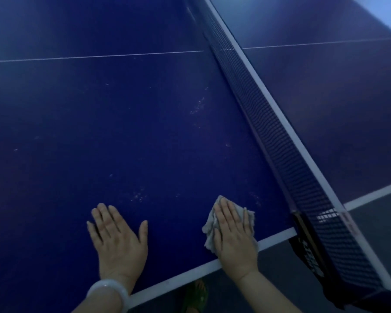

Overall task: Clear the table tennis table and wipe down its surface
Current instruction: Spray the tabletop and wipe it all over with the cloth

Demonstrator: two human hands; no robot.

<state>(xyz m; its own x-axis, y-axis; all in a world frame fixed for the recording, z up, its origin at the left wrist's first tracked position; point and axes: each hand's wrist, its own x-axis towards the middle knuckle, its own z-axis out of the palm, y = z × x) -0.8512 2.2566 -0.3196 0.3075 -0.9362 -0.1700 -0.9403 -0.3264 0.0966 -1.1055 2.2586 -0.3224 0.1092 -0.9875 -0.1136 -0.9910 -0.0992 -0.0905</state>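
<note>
Left hand: the left hand (117, 240) lies flat, palm down, on the blue table tennis table (99, 132) near its white side edge. The fingers are straight and slightly spread, the thumb held out to the right. It grasps nothing.
Left wrist: a pale, smooth bangle (108, 292) circles the wrist, which sits just over the table's edge line.
Right hand: the right hand (234, 233) also lies palm down with straight fingers held close together, pressing flat on a grey cloth (209, 229). The fingers are not curled round the cloth; they lie on top of it.
Cloth: crumpled and light grey, it sits on the table surface under the right hand, showing past the fingertips and along both sides of the hand. It lies just inside the white side edge, near the net's end.
Table surface: dark blue, with a thin white centre line running across the far part and scattered pale specks and smudges, thickest ahead of the two hands.
Net: a dark mesh net (269, 123) with a white top band runs diagonally from upper centre to lower right, fixed to a black post clamp (307, 251) at the table's edge, to the right of the cloth.
Below the table: grey floor, and a foot in a green sandal (195, 294) between the two forearms.
</note>
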